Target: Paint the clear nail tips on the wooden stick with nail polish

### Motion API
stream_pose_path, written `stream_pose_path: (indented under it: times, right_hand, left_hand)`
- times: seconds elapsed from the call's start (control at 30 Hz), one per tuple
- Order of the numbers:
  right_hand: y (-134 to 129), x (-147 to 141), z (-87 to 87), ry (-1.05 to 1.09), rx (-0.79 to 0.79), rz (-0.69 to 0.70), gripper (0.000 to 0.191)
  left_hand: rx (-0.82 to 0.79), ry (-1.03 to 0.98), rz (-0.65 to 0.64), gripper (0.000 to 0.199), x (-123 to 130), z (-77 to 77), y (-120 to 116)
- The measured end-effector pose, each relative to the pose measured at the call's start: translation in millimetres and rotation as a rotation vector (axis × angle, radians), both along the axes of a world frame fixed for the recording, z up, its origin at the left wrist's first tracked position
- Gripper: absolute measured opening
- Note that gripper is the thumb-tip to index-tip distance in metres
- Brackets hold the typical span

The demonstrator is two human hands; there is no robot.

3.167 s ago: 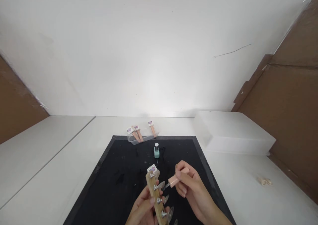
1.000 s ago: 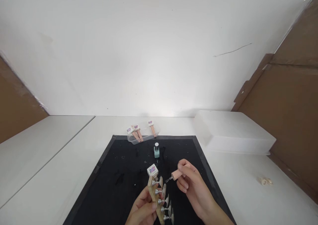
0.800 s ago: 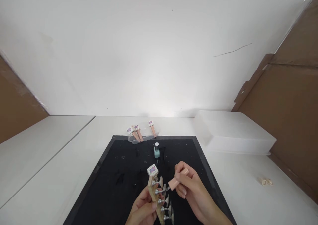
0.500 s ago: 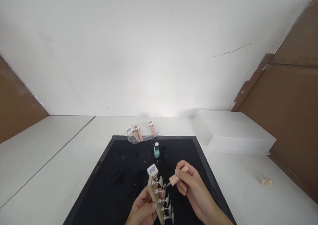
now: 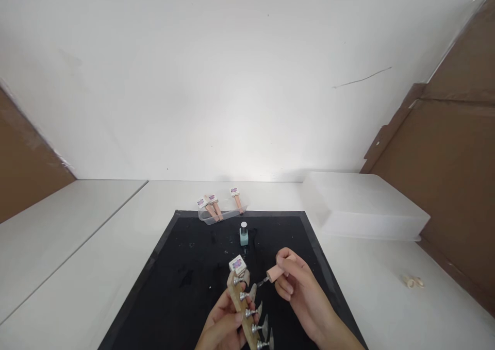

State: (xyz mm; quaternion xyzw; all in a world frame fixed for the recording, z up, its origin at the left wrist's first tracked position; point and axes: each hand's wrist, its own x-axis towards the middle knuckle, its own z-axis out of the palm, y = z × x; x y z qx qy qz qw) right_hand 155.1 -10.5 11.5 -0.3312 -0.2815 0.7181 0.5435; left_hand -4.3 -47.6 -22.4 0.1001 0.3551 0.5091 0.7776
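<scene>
A wooden bar (image 5: 240, 304) with several nail tips on silver stands is held in my left hand (image 5: 225, 323), its fingers wrapped round it. Between the fingers of my right hand (image 5: 296, 280) is a pink-handled brush (image 5: 275, 273), its bristles pointing left, close to the second nail tip (image 5: 252, 292). Whether the bristles touch it is too small to tell. Just beyond the bar's upper end is a white square bottle (image 5: 237, 264) with a coloured label, partly hidden by the bar. A teal polish bottle (image 5: 243, 235) with a silver-white cap stands upright farther back.
Under the hands lies a black mat (image 5: 185, 272). A clear tray (image 5: 228, 215) at its back edge holds three pink-and-white bottles. A white box (image 5: 367, 205) stands back right, and small beige rings (image 5: 413, 282) lie at the right. Brown cardboard flanks both sides.
My left hand has tilted the bar slightly, its upper end shifting left and up. My right hand has drawn the brush a little right and up, away from the nail tips.
</scene>
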Motion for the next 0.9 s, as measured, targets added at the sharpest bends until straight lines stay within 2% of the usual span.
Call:
stream_pose_path:
  times: [0.2, 0.4, 0.67, 0.9]
  right_hand:
    - [-2.7, -0.9, 5.9, -0.045, 0.027, 0.069, 0.018]
    - [-0.4, -1.5, 3.3, -0.133, -0.015, 0.005, 0.018]
    - [3.2, -1.7, -1.3, -0.109, -0.072, -0.046, 0.019]
    - [0.3, -1.4, 0.4, -0.057, -0.061, -0.037, 0.017]
  left_hand:
    - [-0.047, -0.035, 0.032, 0.035, 1.9, 3.1, 0.0]
    - [-0.054, -0.023, 0.021, 0.037, 1.6, 5.3, -0.3]
    - [-0.072, -0.050, 0.005, 0.034, 0.2, 3.0, 1.4]
    - [-0.081, -0.076, 0.014, 0.033, 0.5, 6.8, 1.4]
